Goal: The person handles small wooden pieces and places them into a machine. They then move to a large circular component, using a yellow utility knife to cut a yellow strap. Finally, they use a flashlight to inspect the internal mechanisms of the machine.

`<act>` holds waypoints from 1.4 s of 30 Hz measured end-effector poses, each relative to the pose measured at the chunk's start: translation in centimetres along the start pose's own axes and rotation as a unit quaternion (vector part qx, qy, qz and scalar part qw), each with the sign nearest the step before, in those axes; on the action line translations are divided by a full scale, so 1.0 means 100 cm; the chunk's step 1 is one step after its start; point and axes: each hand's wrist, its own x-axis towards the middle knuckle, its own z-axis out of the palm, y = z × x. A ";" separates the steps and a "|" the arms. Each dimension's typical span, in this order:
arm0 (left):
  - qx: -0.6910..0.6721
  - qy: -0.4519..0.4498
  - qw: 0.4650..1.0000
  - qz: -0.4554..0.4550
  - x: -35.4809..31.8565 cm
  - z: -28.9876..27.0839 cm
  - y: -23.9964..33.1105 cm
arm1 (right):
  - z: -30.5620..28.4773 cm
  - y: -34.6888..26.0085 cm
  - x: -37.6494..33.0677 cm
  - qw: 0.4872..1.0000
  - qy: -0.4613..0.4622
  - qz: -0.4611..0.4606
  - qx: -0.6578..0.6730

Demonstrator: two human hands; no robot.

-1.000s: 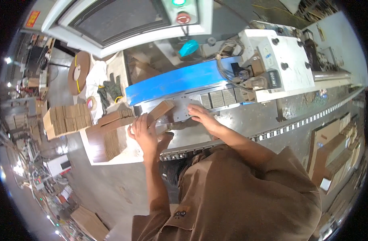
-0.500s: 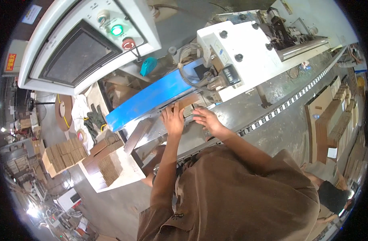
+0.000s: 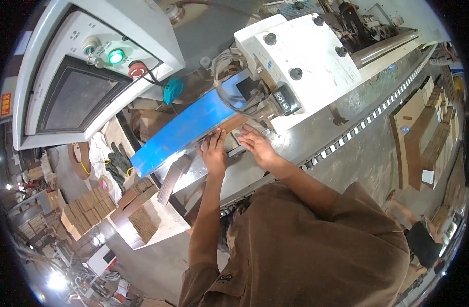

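Observation:
A narrow brown wooden strip (image 3: 231, 124) lies along the edge of the long blue guard (image 3: 191, 125) on the machine. The fingertips of my left hand (image 3: 213, 152) rest at the strip's near end, fingers spread. To its right, my right hand (image 3: 259, 147) is open, its fingers stretched toward the machine bed beside the strip. Whether those fingertips touch anything is hard to tell. Left of my hands, several grey-brown strips (image 3: 172, 179) lie on the end of the metal bed.
A control panel (image 3: 83, 94) with a lit green button stands at upper left. The white machine cover (image 3: 308, 64) with black knobs is at upper right. Stacked strips (image 3: 88, 209) stand at lower left, near dark gloves (image 3: 119, 161). Another person (image 3: 423, 240) is at far right.
The view has shifted, so the panel and machine sit farther left. My right fingers have moved forward, closer to the strip. My left fingertips remain at the strip.

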 end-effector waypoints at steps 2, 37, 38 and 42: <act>-0.002 -0.009 1.000 -0.008 0.002 -0.001 0.002 | -0.006 0.015 0.010 0.997 -0.052 -0.005 0.060; 0.046 0.204 0.971 -0.115 -0.021 -0.118 0.007 | -0.060 0.013 -0.060 0.994 -0.054 -0.043 -0.082; 0.073 0.211 0.965 -0.137 -0.033 -0.137 -0.005 | -0.061 0.015 -0.056 0.990 -0.079 -0.058 -0.097; 0.156 0.122 0.954 -0.223 -0.068 -0.177 -0.039 | -0.034 0.004 -0.058 0.983 -0.107 -0.046 -0.140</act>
